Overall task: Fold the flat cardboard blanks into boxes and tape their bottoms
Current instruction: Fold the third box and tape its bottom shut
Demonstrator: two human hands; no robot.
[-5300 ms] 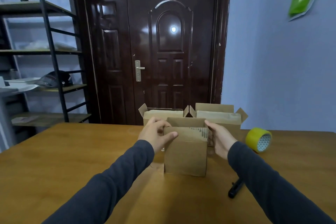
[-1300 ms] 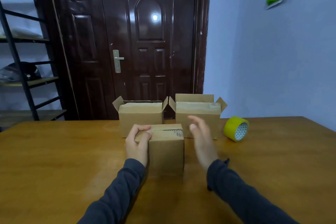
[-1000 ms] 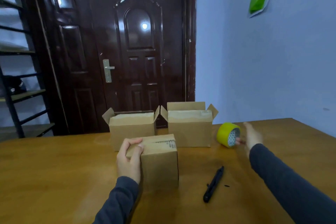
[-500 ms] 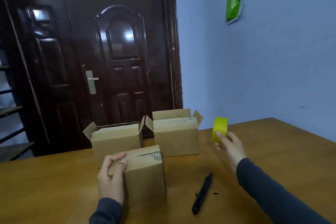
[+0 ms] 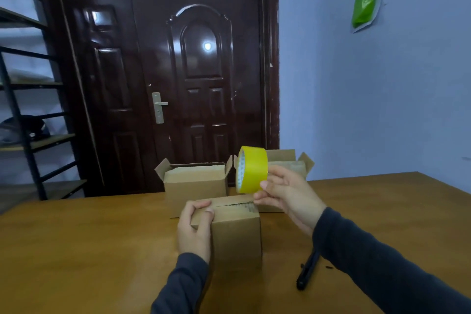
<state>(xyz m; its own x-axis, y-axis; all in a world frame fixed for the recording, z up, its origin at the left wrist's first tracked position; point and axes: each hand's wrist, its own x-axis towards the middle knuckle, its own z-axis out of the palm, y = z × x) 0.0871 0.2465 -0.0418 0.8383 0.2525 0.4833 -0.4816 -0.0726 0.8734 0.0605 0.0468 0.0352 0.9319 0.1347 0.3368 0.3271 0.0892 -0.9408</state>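
While the left hand (image 5: 195, 231) clamps the box's (image 5: 235, 232) closed flaps at mid-table (image 5: 76, 250), the right hand (image 5: 288, 195) grips the tape roll (image 5: 253, 169) above.

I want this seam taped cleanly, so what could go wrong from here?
The left hand grips only the left end of the front box, and the flap seam shows a gap toward the right, so tape might seal it crooked. The right hand alone holds the yellow tape roll; peeling its end probably means letting go of the flaps. The black pen-like tool lies by the right sleeve and could get knocked.
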